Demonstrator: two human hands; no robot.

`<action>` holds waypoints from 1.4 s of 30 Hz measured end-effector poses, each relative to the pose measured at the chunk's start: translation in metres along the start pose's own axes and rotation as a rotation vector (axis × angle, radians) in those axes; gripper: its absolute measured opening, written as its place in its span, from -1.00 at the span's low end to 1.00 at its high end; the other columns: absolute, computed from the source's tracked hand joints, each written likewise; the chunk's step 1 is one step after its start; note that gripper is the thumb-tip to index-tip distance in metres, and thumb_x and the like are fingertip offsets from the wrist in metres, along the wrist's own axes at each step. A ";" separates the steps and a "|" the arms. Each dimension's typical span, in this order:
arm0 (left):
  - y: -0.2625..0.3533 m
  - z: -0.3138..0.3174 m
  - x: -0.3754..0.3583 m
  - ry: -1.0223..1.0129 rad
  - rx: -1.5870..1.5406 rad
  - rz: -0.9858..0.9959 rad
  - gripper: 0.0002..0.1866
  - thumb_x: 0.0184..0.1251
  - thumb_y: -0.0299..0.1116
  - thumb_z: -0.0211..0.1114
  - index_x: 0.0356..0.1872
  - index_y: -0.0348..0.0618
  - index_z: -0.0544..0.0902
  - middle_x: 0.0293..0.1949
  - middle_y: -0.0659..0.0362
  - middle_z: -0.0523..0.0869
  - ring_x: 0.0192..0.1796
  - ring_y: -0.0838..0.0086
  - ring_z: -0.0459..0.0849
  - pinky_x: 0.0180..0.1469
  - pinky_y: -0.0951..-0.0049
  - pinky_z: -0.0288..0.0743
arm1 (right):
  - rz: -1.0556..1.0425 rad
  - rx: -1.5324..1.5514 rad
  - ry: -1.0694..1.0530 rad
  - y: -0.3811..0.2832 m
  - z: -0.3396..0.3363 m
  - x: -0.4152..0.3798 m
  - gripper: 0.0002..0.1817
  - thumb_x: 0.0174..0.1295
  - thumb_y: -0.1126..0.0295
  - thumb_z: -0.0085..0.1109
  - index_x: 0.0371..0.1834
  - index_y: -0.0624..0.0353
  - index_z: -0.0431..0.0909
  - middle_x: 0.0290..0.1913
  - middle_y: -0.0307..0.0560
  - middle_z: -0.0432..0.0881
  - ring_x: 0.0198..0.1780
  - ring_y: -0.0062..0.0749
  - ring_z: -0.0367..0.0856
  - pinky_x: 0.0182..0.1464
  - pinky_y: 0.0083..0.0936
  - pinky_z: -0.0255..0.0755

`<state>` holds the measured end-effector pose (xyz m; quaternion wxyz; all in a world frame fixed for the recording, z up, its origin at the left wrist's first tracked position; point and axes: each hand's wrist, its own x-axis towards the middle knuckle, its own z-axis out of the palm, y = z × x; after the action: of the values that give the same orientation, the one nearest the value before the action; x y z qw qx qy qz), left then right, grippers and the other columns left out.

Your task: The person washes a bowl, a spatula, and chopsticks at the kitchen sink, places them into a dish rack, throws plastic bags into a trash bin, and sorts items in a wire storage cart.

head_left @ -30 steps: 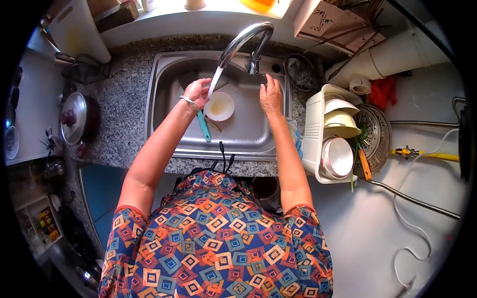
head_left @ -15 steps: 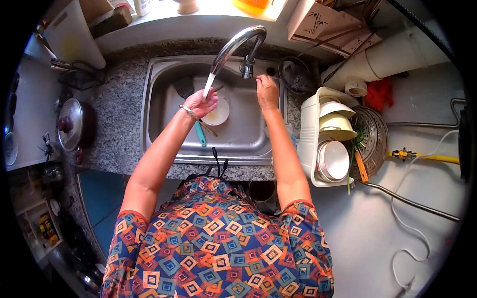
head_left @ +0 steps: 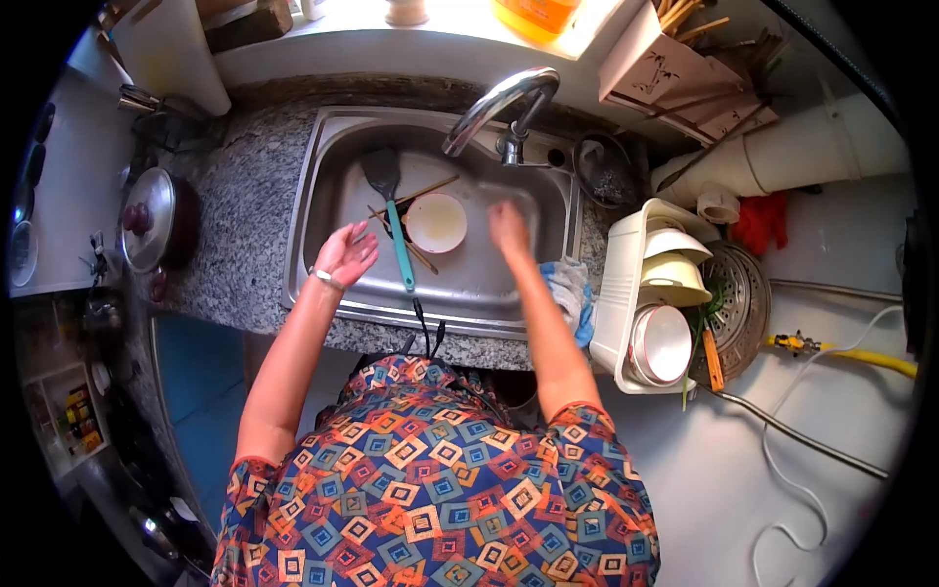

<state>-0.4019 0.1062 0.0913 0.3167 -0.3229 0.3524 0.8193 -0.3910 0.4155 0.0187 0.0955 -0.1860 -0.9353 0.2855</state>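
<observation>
My left hand [head_left: 348, 256] is open, palm up and fingers apart, over the left front part of the metal sink [head_left: 489, 301]. Nothing is in it. Blurred by motion, my right hand [head_left: 509, 228] hangs over the right side of the basin; its fingers are too smeared to read. Between the hands lie a small bowl [head_left: 436, 223], a spatula [head_left: 400, 240] with a turquoise handle, and chopsticks [head_left: 430, 188]. The curved faucet [head_left: 501, 90] stands behind them with no water running from it. A blue and white cloth [head_left: 568, 293] lies by the right rim, near my right forearm.
A white dish rack [head_left: 613, 293] with bowls stands right of the sink. Beyond it is a round metal strainer [head_left: 740, 313]. The granite counter [head_left: 249, 215] holds a lidded pot [head_left: 149, 220] at left. Behind the right rim sits a dark basket [head_left: 603, 174].
The water stream has stopped. My left hand has moved left and toward me, away from the faucet. My right hand has left the faucet lever and come down toward me.
</observation>
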 end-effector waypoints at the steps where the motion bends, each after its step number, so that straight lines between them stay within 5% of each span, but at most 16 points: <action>1: -0.007 -0.005 -0.008 -0.008 -0.024 -0.006 -0.68 0.26 -0.18 -0.04 -0.05 -0.09 0.43 -0.06 0.06 0.44 0.04 0.31 0.37 0.10 0.25 0.25 | 0.208 0.077 -0.278 0.055 0.064 -0.004 -0.58 0.13 0.11 -0.08 -0.12 0.25 0.35 -0.53 0.06 0.53 -0.57 -0.24 0.54 -0.55 -0.38 0.41; 2: -0.012 -0.010 -0.014 -0.015 -0.048 -0.013 -0.69 0.26 -0.18 -0.04 -0.07 -0.09 0.43 -0.08 0.07 0.46 0.02 0.31 0.38 0.09 0.25 0.27 | 0.471 0.190 -0.517 0.009 0.019 -0.027 -0.45 0.13 0.05 -0.08 0.00 0.30 0.23 -0.55 -0.01 0.51 -0.64 -0.39 0.51 -0.67 -0.48 0.39; 4: -0.015 -0.022 -0.035 0.002 -0.098 -0.003 -0.71 0.26 -0.18 -0.03 -0.12 -0.11 0.46 -0.12 0.07 0.50 -0.04 0.30 0.44 0.05 0.25 0.31 | 0.668 0.534 -0.562 0.000 0.040 -0.042 -0.47 0.16 0.08 -0.09 0.05 0.25 0.14 -0.51 -0.03 0.53 -0.65 -0.43 0.51 -0.71 -0.50 0.41; 9: -0.031 -0.001 -0.053 -0.063 -0.133 -0.004 -0.73 0.25 -0.19 0.00 -0.16 -0.12 0.48 -0.13 0.06 0.50 -0.02 0.29 0.44 0.07 0.26 0.31 | 0.623 0.759 -0.244 0.012 0.032 -0.041 -0.66 0.13 0.38 -0.14 -0.03 0.27 0.21 -0.51 -0.04 0.53 -0.66 -0.49 0.50 -0.74 -0.63 0.38; 12: -0.034 -0.002 -0.050 -0.094 -0.149 0.008 -0.74 0.25 -0.20 0.01 -0.18 -0.12 0.49 -0.14 0.07 0.51 -0.03 0.29 0.44 0.08 0.27 0.30 | 0.655 1.040 -0.363 0.025 0.028 -0.032 -0.71 0.08 0.46 -0.16 -0.12 0.35 0.29 -0.49 -0.04 0.54 -0.65 -0.51 0.50 -0.75 -0.69 0.35; 16: -0.026 -0.015 -0.048 -0.074 -0.164 0.018 -0.75 0.24 -0.21 0.01 -0.19 -0.13 0.50 -0.14 0.07 0.51 -0.01 0.29 0.43 0.09 0.27 0.29 | 1.268 1.815 -1.041 0.007 0.012 -0.030 -0.65 0.15 0.45 -0.22 -0.02 0.44 0.27 -0.61 -0.29 0.39 -0.73 -0.78 0.29 -0.78 -0.89 0.16; 18: -0.023 -0.019 -0.050 -0.040 -0.185 0.016 -0.75 0.24 -0.21 0.01 -0.20 -0.13 0.51 -0.13 0.06 0.50 0.00 0.28 0.42 0.10 0.27 0.29 | 1.336 1.987 -1.237 -0.016 0.011 -0.041 -0.62 0.20 0.36 -0.29 0.00 0.42 0.24 -0.66 -0.37 0.29 -0.75 -0.89 0.17 -0.79 -0.93 0.09; 21: -0.017 -0.031 -0.047 -0.009 -0.195 0.018 -0.75 0.23 -0.21 0.02 -0.19 -0.12 0.51 -0.11 0.05 0.49 0.02 0.28 0.41 0.10 0.25 0.28 | 1.235 1.814 -1.386 -0.036 0.031 -0.052 -0.66 0.17 0.35 -0.23 -0.12 0.40 0.33 -0.66 -0.35 0.33 -0.76 -0.84 0.20 -0.79 -0.89 0.13; 25: -0.031 -0.012 -0.029 -0.019 -0.144 0.014 -0.61 0.29 -0.08 -0.13 -0.06 -0.14 0.43 0.01 0.04 0.42 0.10 0.28 0.34 0.13 0.24 0.23 | 0.789 1.268 -0.955 -0.030 0.014 -0.075 -0.79 0.02 0.37 -0.12 -0.46 0.30 0.46 -0.66 -0.17 0.46 -0.75 -0.65 0.36 -0.76 -0.73 0.27; 31: -0.024 -0.014 -0.035 -0.478 -0.391 0.002 -0.39 0.31 0.06 -0.38 0.10 -0.26 0.30 0.09 -0.04 0.38 0.19 0.19 0.28 0.24 0.17 0.08 | 0.541 0.899 -0.618 -0.027 0.002 -0.092 -0.77 -0.02 0.37 -0.13 -0.50 0.33 0.46 -0.66 -0.08 0.49 -0.73 -0.55 0.42 -0.76 -0.64 0.31; 34: -0.016 -0.005 -0.042 -0.521 -0.356 0.004 -0.38 0.31 0.07 -0.39 0.10 -0.26 0.30 0.10 -0.05 0.38 0.20 0.19 0.28 0.23 0.18 0.08 | 0.467 0.833 -0.501 -0.039 -0.018 -0.091 -0.75 -0.02 0.39 -0.19 -0.44 0.36 0.44 -0.67 -0.07 0.48 -0.75 -0.53 0.41 -0.79 -0.63 0.29; 40: -0.031 -0.003 -0.043 -0.206 0.307 0.047 -0.30 0.08 0.18 0.08 0.12 -0.11 0.28 0.02 0.11 0.41 0.06 0.39 0.39 0.10 0.35 0.22 | 0.308 0.723 -0.575 -0.085 -0.064 -0.086 -0.69 -0.02 0.42 -0.23 -0.24 0.34 0.38 -0.69 -0.09 0.45 -0.80 -0.56 0.37 -0.82 -0.65 0.26; 42: -0.035 0.004 -0.044 -0.296 0.370 0.052 -0.28 0.04 0.17 0.14 0.15 -0.07 0.25 0.02 0.12 0.41 0.05 0.39 0.39 0.10 0.34 0.22 | 0.279 0.701 -0.639 -0.095 -0.068 -0.085 -0.68 -0.02 0.42 -0.22 -0.20 0.29 0.39 -0.69 -0.12 0.45 -0.80 -0.58 0.37 -0.81 -0.65 0.26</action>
<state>-0.3515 0.1158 0.1139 0.3974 -0.1265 0.4545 0.7871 -0.3221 0.3421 0.1229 -0.1783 -0.1691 -0.7317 0.6358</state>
